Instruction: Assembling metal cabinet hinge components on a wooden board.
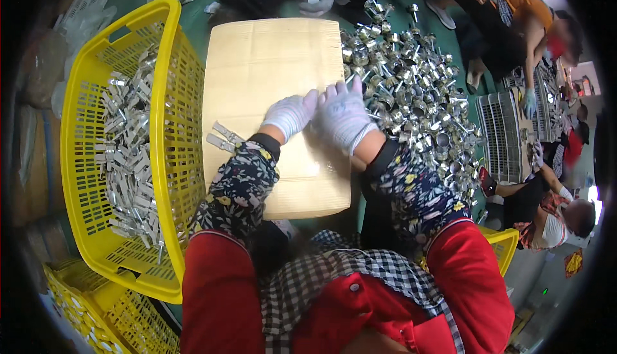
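Had the left hand (289,115) and the right hand (345,116), both in pale gloves, close together over the right part of the tan cardboard (276,52). Could not tell the state of either grip, whether released, clenched or closed around a small piece, because of blur and the upturned backs of the gloves.

Found a few flat metal clips (227,133) near the left edge of the cardboard, roughly parallel, apart from both hands and just beside the floral left sleeve (238,177). Saw a heap of round metal fittings (411,90) just beyond the right edge, near the right hand. To the left, noted a yellow basket (159,103) with many long metal pieces (128,168) inside.

Judged best to bring the fingertips together over the flat middle of the cardboard rather than so near the right edge, for fear of losing a piece among the fittings. Seemed wise to steady with one hand and adjust with the other, using light finger pressure through the gloves. Also seemed worth lifting the left sleeve clear of the clips, to avoid sweeping them out of line.
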{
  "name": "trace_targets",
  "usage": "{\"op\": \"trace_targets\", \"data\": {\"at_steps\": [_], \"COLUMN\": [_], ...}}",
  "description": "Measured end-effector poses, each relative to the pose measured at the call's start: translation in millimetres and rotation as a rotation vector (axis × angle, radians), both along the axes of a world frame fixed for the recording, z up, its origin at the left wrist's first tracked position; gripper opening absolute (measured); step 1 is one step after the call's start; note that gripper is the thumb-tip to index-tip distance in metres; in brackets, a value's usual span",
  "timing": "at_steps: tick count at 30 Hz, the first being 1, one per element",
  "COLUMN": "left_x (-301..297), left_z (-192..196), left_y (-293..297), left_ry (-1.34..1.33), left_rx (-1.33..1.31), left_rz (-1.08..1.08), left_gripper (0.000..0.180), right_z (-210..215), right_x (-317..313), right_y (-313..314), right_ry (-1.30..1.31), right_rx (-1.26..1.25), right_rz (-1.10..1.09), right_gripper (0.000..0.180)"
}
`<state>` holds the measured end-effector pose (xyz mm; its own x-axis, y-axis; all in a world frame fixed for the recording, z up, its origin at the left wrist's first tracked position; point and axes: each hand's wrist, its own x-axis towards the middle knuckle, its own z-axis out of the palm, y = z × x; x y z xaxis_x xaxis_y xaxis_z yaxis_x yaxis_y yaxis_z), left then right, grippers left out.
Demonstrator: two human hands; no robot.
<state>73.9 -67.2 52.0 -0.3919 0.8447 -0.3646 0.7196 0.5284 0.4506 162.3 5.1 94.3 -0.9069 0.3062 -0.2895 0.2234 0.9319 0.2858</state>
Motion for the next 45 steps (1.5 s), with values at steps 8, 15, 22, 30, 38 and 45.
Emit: {"op": "trace_targets", "data": {"at_steps": [8,15,22,30,38,45], "left_x": [-5.7,-41.4,-27.4,27.1,-17.5,-27.1], "left_z": [-8.9,-22.7,-9.6,-35.7,-54.6,-19.6], "left_y": [4.3,34.4,20.1,-29.0,5.4,19.8], "left_ry": [0.131,-0.245,0.059,0.035,-0.546,-0.033], "left_rx": [0.177,0.081,0.234,0.069,0.066,0.244], "left_rz": [-0.009,0.223,0.145,-0.056,0.208,0.100], "left_gripper": [0.034,0.051,0.047,0.026,0.055,0.045], "right_z": [16.9,-18.0,5.3,31.3,-28.5,13.1], "right_x": [-49.3,-29.7,-63.4,-9.2,18.4,-53.8], "right_y": [56.5,38.4,52.7,9.4,5.1,55.9], "right_ry": [-0.554,0.235,-0.170,-0.563,0.399,-0.488], "right_rx": [-0.642,-0.112,-0.209,-0.406,-0.010,-0.454], "right_rz": [-0.220,0.047,-0.033,0.001,0.158,-0.097], "right_gripper": [0.048,0.048,0.052,0.054,0.049,0.046]}}
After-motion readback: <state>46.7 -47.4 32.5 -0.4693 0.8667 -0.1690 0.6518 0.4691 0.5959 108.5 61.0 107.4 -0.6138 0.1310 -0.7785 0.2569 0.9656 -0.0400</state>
